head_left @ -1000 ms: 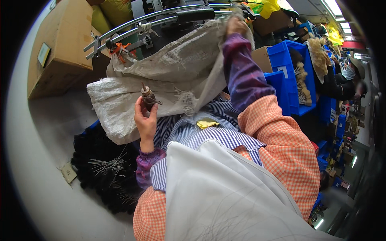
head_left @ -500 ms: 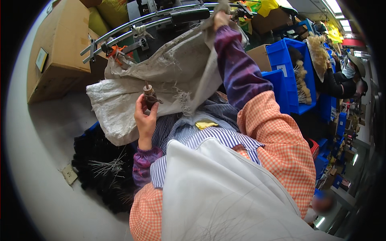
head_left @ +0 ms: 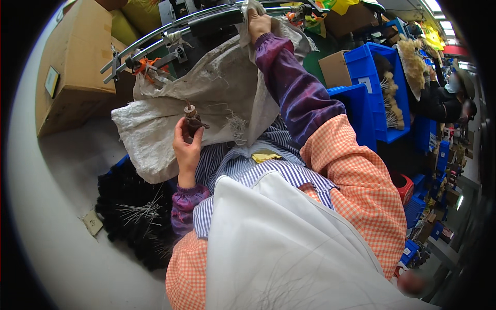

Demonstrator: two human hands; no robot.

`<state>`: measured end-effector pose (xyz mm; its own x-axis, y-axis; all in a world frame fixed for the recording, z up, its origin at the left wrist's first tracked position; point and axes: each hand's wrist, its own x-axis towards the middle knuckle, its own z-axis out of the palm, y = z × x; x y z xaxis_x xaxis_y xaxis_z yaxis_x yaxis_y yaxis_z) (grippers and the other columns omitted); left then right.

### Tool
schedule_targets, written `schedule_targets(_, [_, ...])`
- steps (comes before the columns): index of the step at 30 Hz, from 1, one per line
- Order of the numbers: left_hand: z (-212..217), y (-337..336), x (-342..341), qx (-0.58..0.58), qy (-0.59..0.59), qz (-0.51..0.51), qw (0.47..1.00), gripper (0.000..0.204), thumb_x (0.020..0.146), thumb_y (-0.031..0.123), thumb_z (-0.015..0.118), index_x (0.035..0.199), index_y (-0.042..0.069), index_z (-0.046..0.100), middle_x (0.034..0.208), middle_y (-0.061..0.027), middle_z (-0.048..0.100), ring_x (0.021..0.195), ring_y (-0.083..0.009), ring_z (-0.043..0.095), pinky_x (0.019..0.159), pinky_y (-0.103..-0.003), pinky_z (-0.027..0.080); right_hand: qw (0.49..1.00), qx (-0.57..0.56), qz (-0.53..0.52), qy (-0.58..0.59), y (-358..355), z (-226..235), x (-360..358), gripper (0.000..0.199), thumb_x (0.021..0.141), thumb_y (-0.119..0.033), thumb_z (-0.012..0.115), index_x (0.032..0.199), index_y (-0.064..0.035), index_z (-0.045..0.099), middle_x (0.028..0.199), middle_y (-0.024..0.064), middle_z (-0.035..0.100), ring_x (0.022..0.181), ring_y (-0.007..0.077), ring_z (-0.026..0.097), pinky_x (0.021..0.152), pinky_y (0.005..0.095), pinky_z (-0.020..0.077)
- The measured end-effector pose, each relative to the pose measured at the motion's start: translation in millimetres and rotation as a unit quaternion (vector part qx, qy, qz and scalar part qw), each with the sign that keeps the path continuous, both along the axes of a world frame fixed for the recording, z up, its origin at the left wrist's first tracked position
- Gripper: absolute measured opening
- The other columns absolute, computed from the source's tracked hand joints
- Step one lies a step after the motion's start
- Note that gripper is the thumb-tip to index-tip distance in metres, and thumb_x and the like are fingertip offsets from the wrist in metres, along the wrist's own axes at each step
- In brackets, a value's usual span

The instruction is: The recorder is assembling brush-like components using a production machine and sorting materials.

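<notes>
Head view, looking straight down the person's front. The left hand (head_left: 187, 147) is up in front of the chest, wrist bent back, forearm rising from a purple sleeve cuff, fingers curled narrow around a small dark brown bundle (head_left: 192, 121) with a thin stalk poking out of its top. The bundle stands roughly upright in the grip, right against the face of a grey woven sack (head_left: 170, 111).

The right hand (head_left: 257, 23) is stretched far forward and high, arm nearly straight in its purple sleeve over an orange checked cuff. Its fingers are closed on the top edge of the sack, pinching the cloth up near a curved metal rail (head_left: 170, 31). The sack hangs from that grip and drapes down and leftward, across the lap, over a striped apron.

Off to the left, a cardboard box (head_left: 72, 67) sits on the pale floor. Below the left elbow lies a black heap of bristles (head_left: 134, 217) with pale wires on it. To the right, blue plastic bins (head_left: 380, 88) hold tan brush tufts, and another person sits beyond them.
</notes>
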<state>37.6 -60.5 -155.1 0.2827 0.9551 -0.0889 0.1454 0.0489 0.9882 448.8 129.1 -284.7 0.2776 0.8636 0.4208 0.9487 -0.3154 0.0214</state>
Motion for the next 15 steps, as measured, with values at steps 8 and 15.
schedule_targets(8, [-14.5, -9.1, -21.0, 0.003, 0.013, 0.049, 0.999, 0.044, 0.077, 0.004, 0.063, 0.116, -0.004, 0.043, 0.100, -0.0087, 0.058, 0.089, -0.0132, 0.055, 0.079, -0.024, 0.043, 0.769, 0.198, -0.073, 0.603, -23.4, 30.8, 46.8, 0.023, 0.084, -0.025, 0.053, 0.092, -0.0041, 0.055, 0.070, 0.0109, 0.058, 0.057, 0.0224, 0.058, 0.047, 0.0389, 0.0447])
schedule_targets(15, [-12.0, -0.4, -14.6, -0.008, 0.033, 0.021, 0.999, 0.045, 0.078, 0.003, 0.061, 0.118, -0.002, 0.042, 0.103, -0.0080, 0.056, 0.092, -0.0134, 0.054, 0.082, -0.024, 0.042, 0.808, 0.157, -0.267, 0.501, -30.2, 127.4, -101.2, 0.041, 0.082, -0.031, 0.056, 0.106, 0.0018, 0.054, 0.095, 0.0126, 0.061, 0.083, 0.0276, 0.059, 0.075, 0.0357, 0.0437])
